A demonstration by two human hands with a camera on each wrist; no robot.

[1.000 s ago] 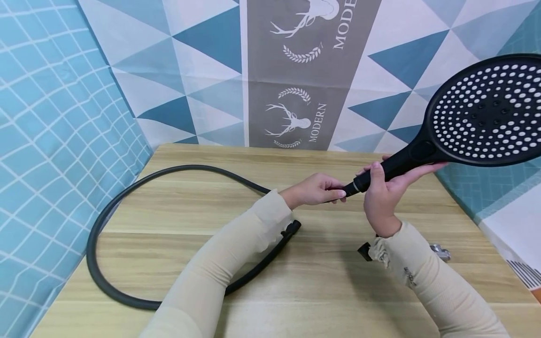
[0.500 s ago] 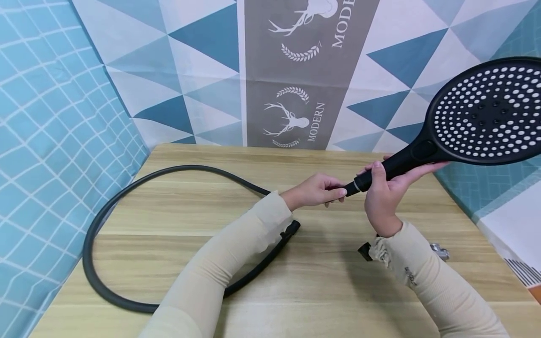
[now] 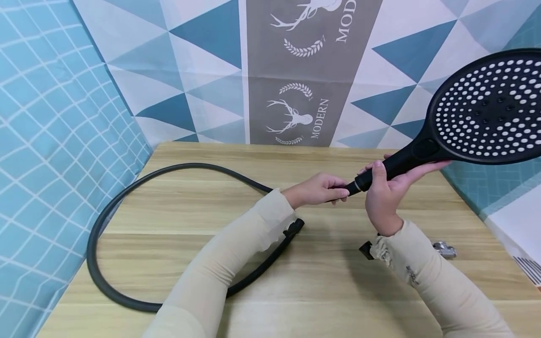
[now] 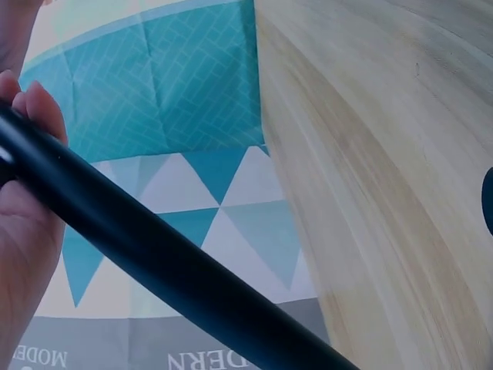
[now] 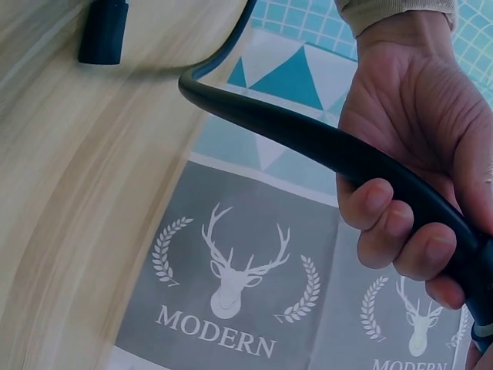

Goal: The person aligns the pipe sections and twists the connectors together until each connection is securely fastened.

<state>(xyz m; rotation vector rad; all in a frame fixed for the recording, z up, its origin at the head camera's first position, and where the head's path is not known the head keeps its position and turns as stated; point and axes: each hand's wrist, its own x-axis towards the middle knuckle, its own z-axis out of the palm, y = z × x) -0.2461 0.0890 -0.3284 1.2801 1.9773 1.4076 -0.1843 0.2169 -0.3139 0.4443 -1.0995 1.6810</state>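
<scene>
A large black shower head (image 3: 486, 110) with white nozzles tilts up to the right in the head view, part of its face cut off by the frame edge. My right hand (image 3: 385, 202) holds its handle, thumb in front and fingers behind. My left hand (image 3: 319, 189) grips the black hose (image 3: 203, 166) just below the handle's lower end; the right wrist view shows those fingers (image 5: 397, 223) curled round it. Hose and handle meet in line, with a pale ring between them. The hose loops left over the table, and its other end (image 3: 297, 225) lies near my left sleeve.
Both hands are above a wooden table (image 3: 329, 291). A chrome fitting (image 3: 444, 249) lies partly behind my right sleeve, near a small black piece (image 3: 366, 249). A patterned cloth (image 3: 211, 70) stands behind the table, and blue tiled cloth (image 3: 55, 141) runs along the left.
The head view has shifted slightly. Both hands keep the same hold on the hose and shower head, with hardly any visible movement.
</scene>
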